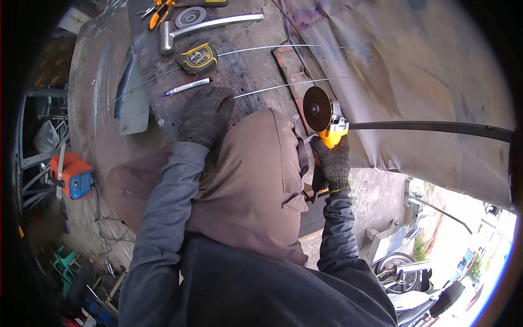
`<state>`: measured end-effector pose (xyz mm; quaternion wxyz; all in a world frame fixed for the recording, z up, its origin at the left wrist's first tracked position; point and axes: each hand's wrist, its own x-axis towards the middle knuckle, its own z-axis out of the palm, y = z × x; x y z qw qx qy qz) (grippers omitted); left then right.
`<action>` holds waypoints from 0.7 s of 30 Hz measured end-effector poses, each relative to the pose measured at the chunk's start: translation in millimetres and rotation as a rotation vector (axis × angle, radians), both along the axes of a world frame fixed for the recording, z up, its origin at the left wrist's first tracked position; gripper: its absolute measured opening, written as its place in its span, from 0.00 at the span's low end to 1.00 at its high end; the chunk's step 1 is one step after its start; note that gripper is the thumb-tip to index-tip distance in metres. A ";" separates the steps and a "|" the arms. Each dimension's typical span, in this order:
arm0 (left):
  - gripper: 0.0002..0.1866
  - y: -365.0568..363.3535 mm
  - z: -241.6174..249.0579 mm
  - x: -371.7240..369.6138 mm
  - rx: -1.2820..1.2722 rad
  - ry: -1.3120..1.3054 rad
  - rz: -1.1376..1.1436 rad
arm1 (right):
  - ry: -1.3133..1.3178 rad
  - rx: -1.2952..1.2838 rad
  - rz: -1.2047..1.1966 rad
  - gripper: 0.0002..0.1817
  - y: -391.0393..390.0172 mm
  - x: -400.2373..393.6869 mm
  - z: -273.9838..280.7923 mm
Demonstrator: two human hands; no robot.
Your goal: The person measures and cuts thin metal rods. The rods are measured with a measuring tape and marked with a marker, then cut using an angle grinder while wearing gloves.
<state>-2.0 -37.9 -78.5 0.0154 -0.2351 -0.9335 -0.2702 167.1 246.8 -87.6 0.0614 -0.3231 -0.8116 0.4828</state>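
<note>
My right hand [334, 162], in a dark knitted glove, is wrapped round the body of a yellow angle grinder [333, 136]. The grinder's dark disc [317, 109] faces up beside my right knee. My left hand [206, 116], also gloved, is closed at the edge of the dark board, left of the raised knee. From its fingers a thin metal rod [283, 86] runs off to the right; the grip itself is partly hidden. Just beyond this hand lie a white marker pen [187, 87] and a black-and-yellow tape measure [198, 59], which sits over a second thin rod [267, 48].
A hammer [212, 25], a grinding disc [190, 17] and orange-handled pliers [162, 12] lie at the top. A metal sheet [414, 76] and a dark bar [430, 126] stretch right. An orange-and-blue machine [76, 176] stands left, a motorcycle [403, 272] lower right.
</note>
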 end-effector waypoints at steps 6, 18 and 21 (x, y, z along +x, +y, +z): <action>0.13 -11.6 2.9 -6.4 0.033 -0.135 0.000 | 0.026 0.013 0.066 0.34 -9.0 -19.0 2.0; 0.14 -14.1 16.2 -3.6 -0.002 -0.227 0.037 | 0.056 0.168 0.152 0.33 -19.0 -39.5 -10.6; 0.14 -14.7 14.0 -4.4 -0.009 -0.210 0.043 | 0.048 0.182 0.151 0.33 -17.1 -42.6 -13.5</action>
